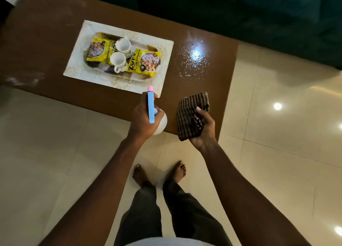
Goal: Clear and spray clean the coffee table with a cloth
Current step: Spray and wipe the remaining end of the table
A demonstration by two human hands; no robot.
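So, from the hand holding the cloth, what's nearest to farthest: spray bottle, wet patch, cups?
1. Spray bottle, just left of the right hand.
2. Wet patch, ahead on the table.
3. Cups, far left on the tray.

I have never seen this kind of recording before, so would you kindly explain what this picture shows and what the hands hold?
There is no machine here: a person wears a camera on the head, so this single picture looks down at their own two hands. The left hand grips a round white spray bottle with a blue head and pink nozzle. The right hand holds a brown striped cloth. Beneath them is a brown coffee table. On it lies a white patterned mat bearing a tray with two white cups and two yellow snack packets. Right of the mat, spray droplets glisten on the tabletop. Bare feet stand on cream floor tiles.
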